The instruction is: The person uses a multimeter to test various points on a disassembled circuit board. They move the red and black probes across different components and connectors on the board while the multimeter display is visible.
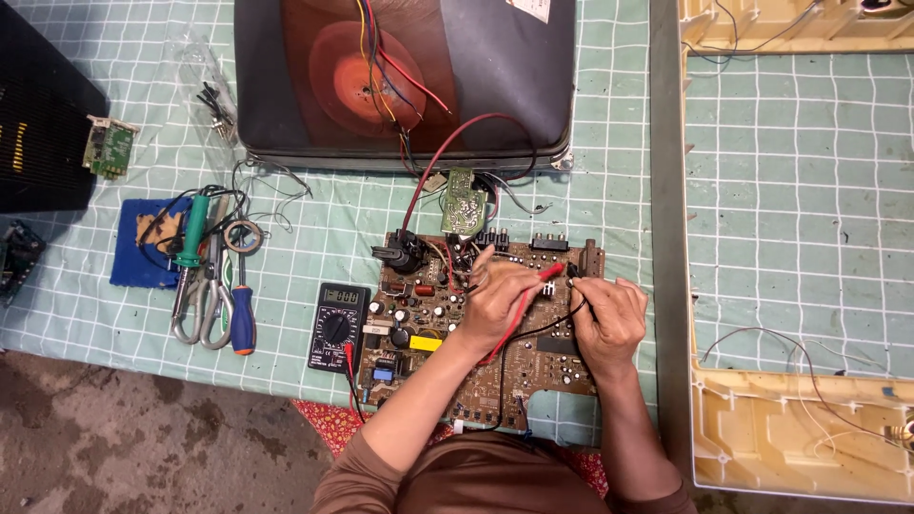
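Brown populated circuit board (447, 324), flat on green checked tablecloth (286, 257), beside black digital multimeter (337, 326). Left hand (497, 303) pinching red test probe (535, 286), tip aimed right. Right hand (609, 319) pinching black test probe (574, 276), tip close alongside; long axes converging at board's upper right.

multimeter (336, 326) left of circuit board (476, 333), tube (405, 81) behind

red probe (533, 290), black probe (574, 279) (tips on board)
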